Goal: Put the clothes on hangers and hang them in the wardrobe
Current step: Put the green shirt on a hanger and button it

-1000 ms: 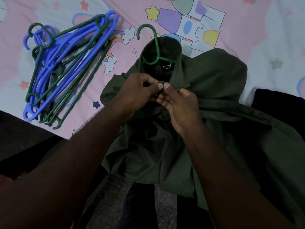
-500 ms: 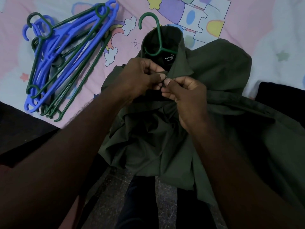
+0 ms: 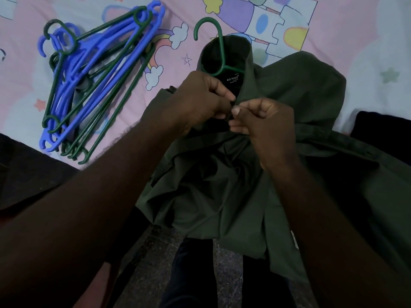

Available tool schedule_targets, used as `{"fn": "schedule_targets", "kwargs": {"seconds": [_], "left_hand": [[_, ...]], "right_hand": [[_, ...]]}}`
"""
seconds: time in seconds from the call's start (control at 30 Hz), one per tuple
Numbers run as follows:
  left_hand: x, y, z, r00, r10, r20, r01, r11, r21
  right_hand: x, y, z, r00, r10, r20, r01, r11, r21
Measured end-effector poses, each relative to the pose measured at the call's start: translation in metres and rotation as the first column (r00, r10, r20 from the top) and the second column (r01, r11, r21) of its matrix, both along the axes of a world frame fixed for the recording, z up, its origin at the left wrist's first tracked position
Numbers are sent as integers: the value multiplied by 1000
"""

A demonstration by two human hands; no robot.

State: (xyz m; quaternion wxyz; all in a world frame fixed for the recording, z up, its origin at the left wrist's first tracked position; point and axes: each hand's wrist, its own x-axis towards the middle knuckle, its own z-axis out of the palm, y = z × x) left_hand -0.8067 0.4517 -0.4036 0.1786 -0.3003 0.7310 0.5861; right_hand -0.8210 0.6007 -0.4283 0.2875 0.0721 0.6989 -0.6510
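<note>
Left hand (image 3: pixel 200 101) and right hand (image 3: pixel 262 123) both pinch the shirt (image 3: pixel 222 185) placket just below the hanger (image 3: pixel 219 50), whose hook points away from the person.

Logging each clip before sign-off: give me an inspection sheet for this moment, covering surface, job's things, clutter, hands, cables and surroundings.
Surface: bed sheet, pink and white with cartoon prints.
Job's things: dark green shirt lies on the sheet, its lower part hanging off the bed edge; green hanger sits inside its collar, hook sticking out above.
Clutter: pile of blue and green hangers on the sheet, left of the shirt; dark cloth at right edge.
Hands: left hand and right hand both pinch the shirt front just below the collar.
Cables: nothing seen.
Surroundings: dark speckled floor below the bed edge.
</note>
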Motion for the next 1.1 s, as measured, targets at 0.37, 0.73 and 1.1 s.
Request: {"fn": "schedule_targets", "kwargs": {"seconds": [0.37,0.73,1.1], "left_hand": [[-2,5,-8,984,142,-109,-129,984,123],[-24,-17,-31,988,-19,-155,-26,959,-282],[45,13,-59,890,-389,235,454,733,-506]], "right_hand": [[-5,-5,-1,948,121,-296,-49,970,239],[-39,7,-24,952,204,-226,-135,948,289],[-42,38,-55,676,703,-221,-314,547,776]]}}
